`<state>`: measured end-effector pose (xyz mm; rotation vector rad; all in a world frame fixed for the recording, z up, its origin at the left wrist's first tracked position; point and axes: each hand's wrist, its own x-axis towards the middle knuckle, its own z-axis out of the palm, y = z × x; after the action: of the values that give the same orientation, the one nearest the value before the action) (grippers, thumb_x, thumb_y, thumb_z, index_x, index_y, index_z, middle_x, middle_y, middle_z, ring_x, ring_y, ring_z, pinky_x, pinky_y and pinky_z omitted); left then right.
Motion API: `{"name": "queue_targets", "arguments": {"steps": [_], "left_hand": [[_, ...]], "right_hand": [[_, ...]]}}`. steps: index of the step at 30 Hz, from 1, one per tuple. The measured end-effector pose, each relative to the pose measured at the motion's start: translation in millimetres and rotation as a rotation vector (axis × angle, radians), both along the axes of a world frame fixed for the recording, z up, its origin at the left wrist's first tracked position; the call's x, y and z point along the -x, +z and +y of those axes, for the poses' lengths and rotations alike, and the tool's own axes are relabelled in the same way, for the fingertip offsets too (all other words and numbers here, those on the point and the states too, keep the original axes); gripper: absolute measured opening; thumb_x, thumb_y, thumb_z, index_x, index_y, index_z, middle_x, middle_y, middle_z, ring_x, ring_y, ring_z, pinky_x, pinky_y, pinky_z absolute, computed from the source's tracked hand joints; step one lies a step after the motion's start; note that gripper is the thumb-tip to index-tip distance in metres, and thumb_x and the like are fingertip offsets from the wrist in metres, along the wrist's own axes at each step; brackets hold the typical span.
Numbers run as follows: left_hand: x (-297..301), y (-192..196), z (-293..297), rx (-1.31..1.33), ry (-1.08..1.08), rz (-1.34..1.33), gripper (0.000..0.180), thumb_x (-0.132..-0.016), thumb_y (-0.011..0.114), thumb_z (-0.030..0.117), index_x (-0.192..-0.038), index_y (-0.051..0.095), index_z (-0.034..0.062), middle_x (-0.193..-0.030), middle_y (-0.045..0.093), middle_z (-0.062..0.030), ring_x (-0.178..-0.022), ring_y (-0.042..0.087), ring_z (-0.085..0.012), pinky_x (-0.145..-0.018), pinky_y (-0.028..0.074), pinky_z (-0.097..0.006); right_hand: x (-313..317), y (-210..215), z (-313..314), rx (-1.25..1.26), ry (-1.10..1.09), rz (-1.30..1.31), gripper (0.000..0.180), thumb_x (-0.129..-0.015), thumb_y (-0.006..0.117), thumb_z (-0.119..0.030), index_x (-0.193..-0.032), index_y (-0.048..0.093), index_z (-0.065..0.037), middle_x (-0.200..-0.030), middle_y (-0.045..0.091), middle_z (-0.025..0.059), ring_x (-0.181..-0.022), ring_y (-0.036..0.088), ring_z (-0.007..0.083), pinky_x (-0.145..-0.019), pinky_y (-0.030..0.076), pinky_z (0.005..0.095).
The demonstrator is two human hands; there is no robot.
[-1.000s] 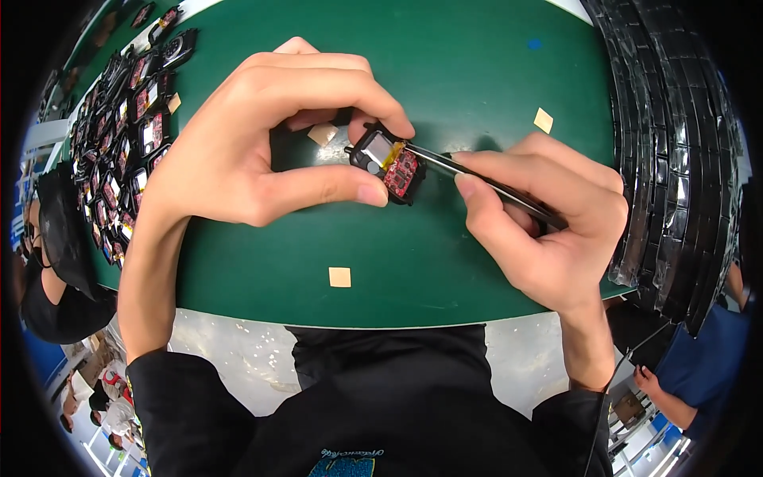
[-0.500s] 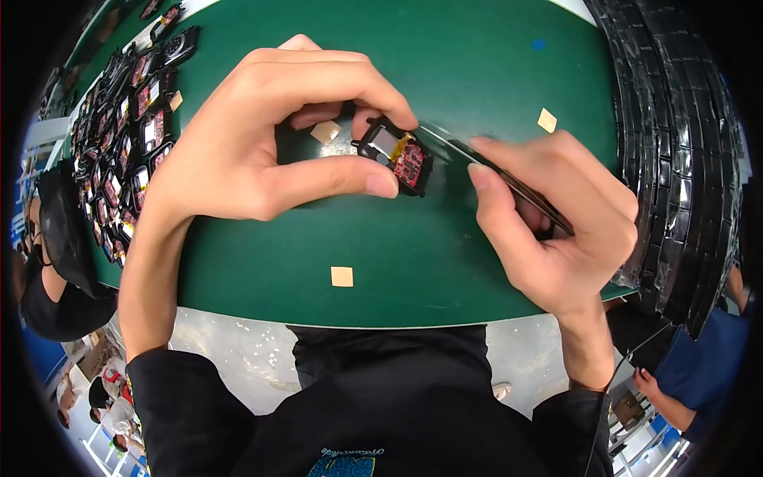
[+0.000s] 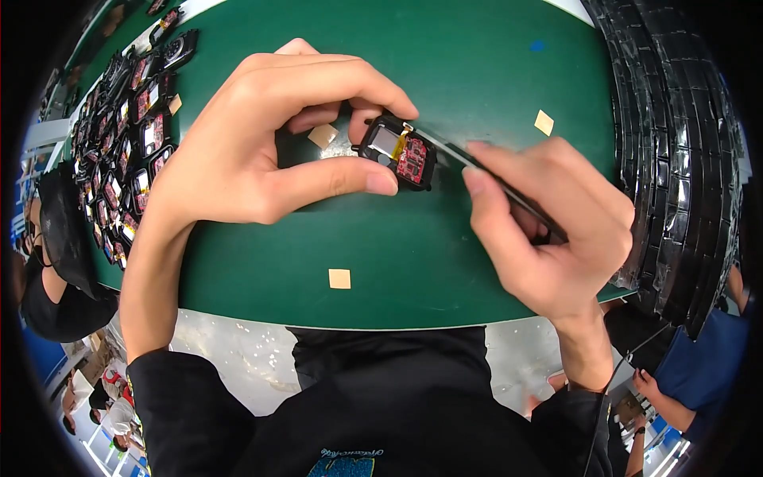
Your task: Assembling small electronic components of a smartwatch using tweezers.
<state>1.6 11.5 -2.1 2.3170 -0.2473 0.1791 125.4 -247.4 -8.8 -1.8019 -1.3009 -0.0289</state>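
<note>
Between thumb and fingers, my left hand grips a small black device housing. Its inside faces up, showing a red circuit board, a silvery battery-like block and a strip of yellow tape. Pinched in my right hand is a pair of tweezers, slanting up and left. The tweezer tips reach the housing's upper edge, close to my left forefinger. A small pale piece shows there; whether the tips grip it I cannot make out.
Small tan squares lie on the green table. Many similar open housings crowd the left side. Stacked black trays line the right edge. Other people's arms show at lower right and far left.
The tweezers have come left and down slightly, their tips now at the housing's upper edge. The housing has turned a little in my left hand, which stays nearly in place.
</note>
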Motion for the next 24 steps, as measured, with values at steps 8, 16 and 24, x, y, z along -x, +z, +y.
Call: {"name": "queue_targets", "arguments": {"steps": [8,16,24], "left_hand": [[-1.7,0.9,1.0,-0.008,-0.020,0.004,0.062,-0.070,0.098,0.029,-0.124,0.082,0.0050,-0.087,0.068,-0.0014,-0.069,0.047,-0.0122,-0.075,0.036,-0.030],[-0.6,0.2,-0.1,0.016,-0.005,-0.018,0.059,-0.071,0.097,0.029,-0.122,0.082,0.0050,-0.085,0.068,-0.0012,-0.068,0.046,-0.0121,-0.075,0.035,-0.030],[-2.2,0.1,1.0,-0.009,-0.023,-0.005,0.055,-0.073,0.095,0.031,-0.119,0.083,0.0054,-0.084,0.067,-0.0012,-0.066,0.046,-0.0124,-0.074,0.035,-0.032]], "right_hand": [[1.8,-4.0,2.7,0.004,0.021,-0.028,0.025,-0.082,0.084,0.012,-0.105,0.086,0.004,-0.074,0.066,0.0009,-0.052,0.043,0.0024,-0.048,0.029,0.0240],[0.7,-2.7,1.6,-0.008,-0.009,-0.068,0.028,-0.079,0.087,0.011,-0.106,0.086,0.003,-0.076,0.067,0.0014,-0.053,0.044,0.0029,-0.048,0.030,0.0239],[1.2,-4.7,5.3,-0.008,0.028,-0.084,0.028,-0.080,0.088,0.010,-0.107,0.086,0.002,-0.078,0.068,0.0014,-0.053,0.045,0.0035,-0.048,0.032,0.0235]]}}
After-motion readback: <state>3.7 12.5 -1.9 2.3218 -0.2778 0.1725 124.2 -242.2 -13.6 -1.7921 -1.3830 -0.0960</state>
